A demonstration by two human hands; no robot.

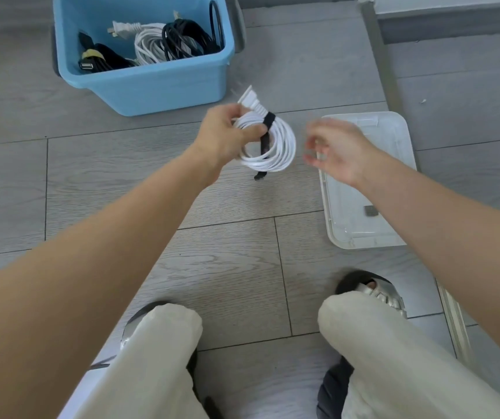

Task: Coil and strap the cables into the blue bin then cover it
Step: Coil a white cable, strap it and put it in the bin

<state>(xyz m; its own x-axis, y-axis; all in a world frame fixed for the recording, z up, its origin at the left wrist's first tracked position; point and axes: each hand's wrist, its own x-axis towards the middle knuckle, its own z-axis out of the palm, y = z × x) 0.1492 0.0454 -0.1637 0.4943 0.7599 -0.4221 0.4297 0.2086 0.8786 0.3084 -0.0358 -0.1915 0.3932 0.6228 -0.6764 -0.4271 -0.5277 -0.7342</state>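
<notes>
My left hand grips a coiled white cable in mid-air above the floor. A black strap is wrapped round the coil, with its loose end hanging below. The cable's white plug sticks up toward the blue bin. The bin stands on the floor at the far left and holds a white coil and black coils. My right hand hovers just right of the coil, blurred, fingers loosely curled and holding nothing. The translucent white lid lies flat on the floor under it.
Grey wood-look floor runs all around. A grey frame leg and a white panel stand at the back right. My knees and sandalled feet are at the bottom. A small dark object lies on the lid.
</notes>
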